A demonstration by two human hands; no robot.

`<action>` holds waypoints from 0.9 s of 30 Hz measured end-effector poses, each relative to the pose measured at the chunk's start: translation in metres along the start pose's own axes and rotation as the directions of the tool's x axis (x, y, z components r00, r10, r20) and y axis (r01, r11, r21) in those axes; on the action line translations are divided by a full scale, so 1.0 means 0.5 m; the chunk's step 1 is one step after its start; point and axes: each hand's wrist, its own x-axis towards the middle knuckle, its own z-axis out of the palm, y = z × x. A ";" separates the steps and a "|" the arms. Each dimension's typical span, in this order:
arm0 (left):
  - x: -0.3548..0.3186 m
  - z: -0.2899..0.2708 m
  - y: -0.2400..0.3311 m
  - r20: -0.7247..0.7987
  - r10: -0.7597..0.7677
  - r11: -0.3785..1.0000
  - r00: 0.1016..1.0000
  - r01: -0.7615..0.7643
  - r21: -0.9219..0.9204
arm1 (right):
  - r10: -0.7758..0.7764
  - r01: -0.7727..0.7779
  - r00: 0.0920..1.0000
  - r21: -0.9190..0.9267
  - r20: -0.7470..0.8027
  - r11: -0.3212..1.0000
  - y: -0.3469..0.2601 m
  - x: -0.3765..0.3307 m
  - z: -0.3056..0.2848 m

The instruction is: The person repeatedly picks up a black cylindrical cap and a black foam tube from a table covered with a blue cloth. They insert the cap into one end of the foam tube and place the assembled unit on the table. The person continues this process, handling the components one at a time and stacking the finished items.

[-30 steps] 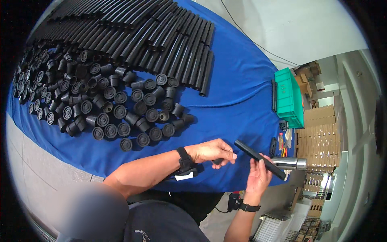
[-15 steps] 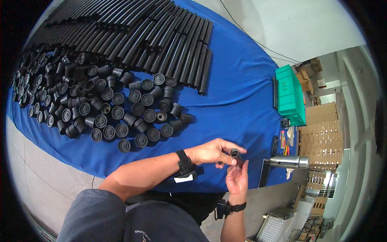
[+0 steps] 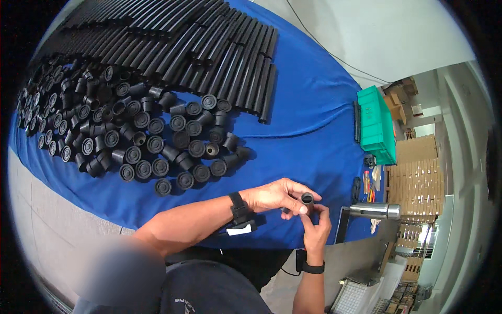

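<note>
- Black tube: in both hands, above the bench, near its near edge and toward the near right corner. One open end faces up toward the viewer.
- Left hand: pinching the tube, thumb on the near side, index finger reaching past the open end.
- Right hand: thumb and fingers pressed against the tube below that end.
- Small dark piece: just beside the left hand's thumb, mostly covered; kind cannot be determined.
- Black wristbands: one on each wrist.
- Black caps: loose heap along the left part of the near edge, some bottom up, others on their sides.
- Black tubes: laid side by side in rows, beyond the caps toward the far left corner.
- Metal cylinder: lying at the right edge, close to the near right corner; a dark bar sits just beside it.
- Green crate: at the right edge, farther back, with small tools between it and the cylinder.
</note>
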 end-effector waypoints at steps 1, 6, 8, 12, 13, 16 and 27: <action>-0.002 -0.002 0.002 0.007 0.005 1.000 1.000 -0.005 -0.012 | -0.022 0.022 0.999 0.008 0.035 1.000 -0.010 0.004 -0.004; -0.010 0.001 0.008 0.072 0.000 0.998 0.997 0.004 -0.059 | -0.050 0.037 0.978 0.069 0.204 0.997 -0.030 0.013 -0.030; -0.008 0.003 0.007 0.100 -0.013 0.997 0.995 0.020 -0.073 | -0.087 0.078 0.973 0.048 0.215 0.996 -0.037 0.016 -0.035; -0.005 0.001 0.004 0.143 -0.003 0.998 0.990 0.011 -0.054 | -0.154 0.159 0.985 -0.057 0.078 0.986 -0.055 0.009 -0.023; -0.004 0.002 0.004 0.137 -0.011 0.998 0.991 0.018 -0.054 | -0.136 0.141 0.986 -0.046 0.091 0.989 -0.053 0.010 -0.025; -0.003 -0.001 0.001 0.135 -0.013 0.998 0.991 0.022 -0.062 | -0.157 0.163 0.974 -0.024 0.162 0.986 -0.051 0.015 -0.036; -0.001 0.005 -0.003 0.126 -0.035 0.999 0.991 0.037 -0.017 | 0.383 -0.517 0.730 0.823 0.567 -0.233 -0.061 -0.089 0.040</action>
